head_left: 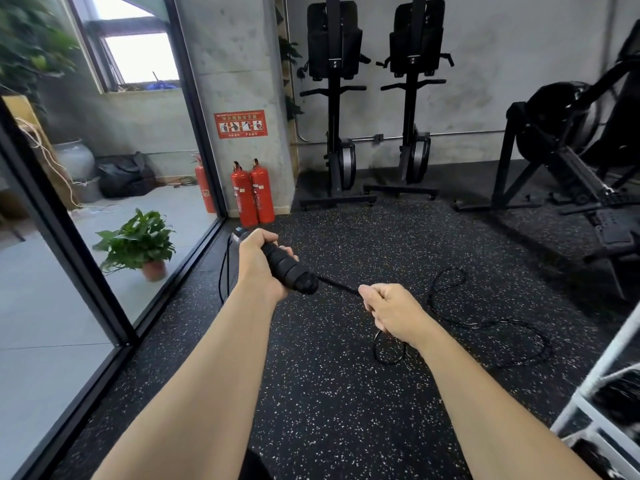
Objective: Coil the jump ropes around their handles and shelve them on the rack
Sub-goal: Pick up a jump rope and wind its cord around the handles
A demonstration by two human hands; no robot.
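The jump rope handles [287, 266] sit bundled in the left hand [258, 268], a black foam grip with a grey-blue cap showing past the knuckles at the far-left end. Whether one handle or two lie in that fist I cannot tell. The long axis runs slantwise, from far-left at the cap to near-right at the thick dark end. The fingers are curled tight round the middle of the grip. That near-right end looks swollen, probably with turns of cord already laid on, though the blur leaves it uncertain.

From that end the rope [337, 286] runs straight and taut, rightward and a little nearer, into the right hand [391, 313], which pinches it between thumb and curled fingers. So the rope lies right of the handle grip, almost in line with the handle's axis. To lay the next turn, I judge the right hand must carry the cord across that axis instead of along it. The right hand is the one nearer the slack.

Below the right wrist the cord drops to the speckled rubber floor [329, 393] and lies in loose loops [485, 323], a small one just under the wrist and larger ones farther right. A good deal is not yet coiled. A thin strand also hangs from the cap end, down beside the left wrist.

The white rack [588, 386] stands at the near right edge, close to the right forearm. Far left are two red fire extinguishers [252, 192] and a potted plant [138, 240] behind glass.
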